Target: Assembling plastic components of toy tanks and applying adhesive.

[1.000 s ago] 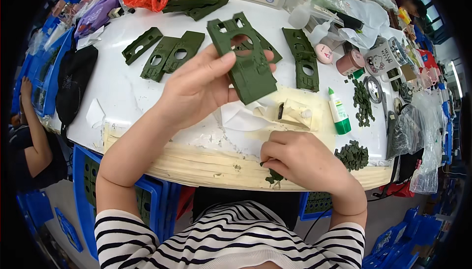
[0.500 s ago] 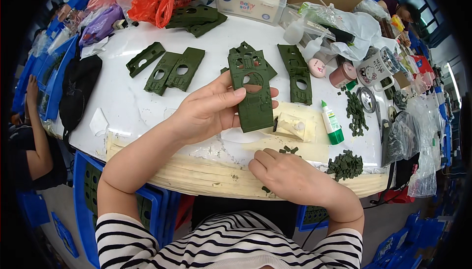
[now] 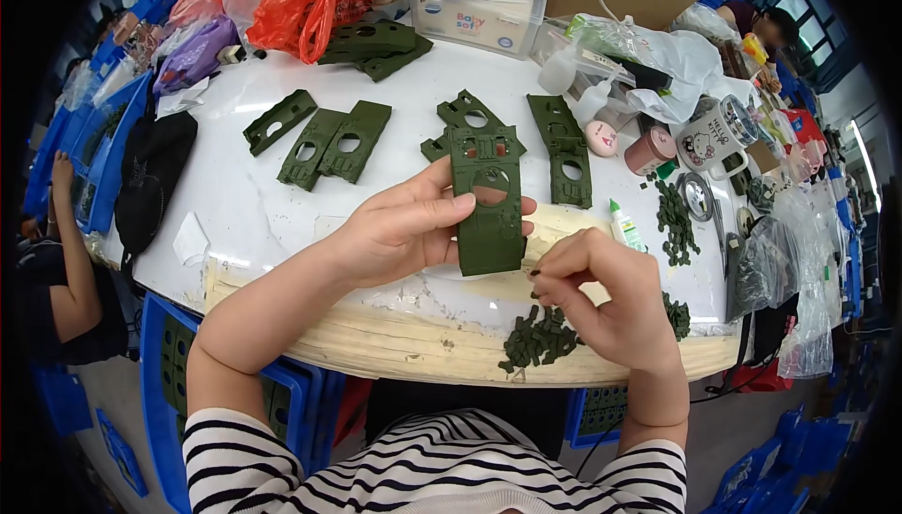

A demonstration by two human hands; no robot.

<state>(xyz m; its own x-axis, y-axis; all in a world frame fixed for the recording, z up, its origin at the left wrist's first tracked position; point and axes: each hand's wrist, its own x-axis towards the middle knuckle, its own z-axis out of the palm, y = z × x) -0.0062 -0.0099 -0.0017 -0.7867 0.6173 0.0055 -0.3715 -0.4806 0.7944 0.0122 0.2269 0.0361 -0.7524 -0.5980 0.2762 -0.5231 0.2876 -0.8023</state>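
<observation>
My left hand [image 3: 390, 234] grips a dark green plastic model hull plate [image 3: 489, 243] with a large round hole, thumb on top and fingertips showing past its right edge. Red shows through small openings near the plate's far end. To the lower right, my right hand [image 3: 615, 293] pinches a tiny dark green plastic piece [image 3: 536, 273] between thumb and fingertips, apart from the plate. Below that hand lies a pile of small green pieces [image 3: 539, 338]. A glue bottle [image 3: 627, 226] with a green tip lies beyond my right hand, its lower part hidden.
More green hull plates [image 3: 564, 152] lie across the white table [image 3: 235, 176]. Other small-piece heaps [image 3: 676, 223] sit at the right, near a mug [image 3: 707, 141] and a pink jar [image 3: 650, 150]. A clear box [image 3: 479, 16] and red bags [image 3: 305, 2] stand at the back.
My right hand has risen from the small pieces near the table's front edge, uncovering the pile, and now pinches one piece near the plate. The plate has come slightly nearer to me.
</observation>
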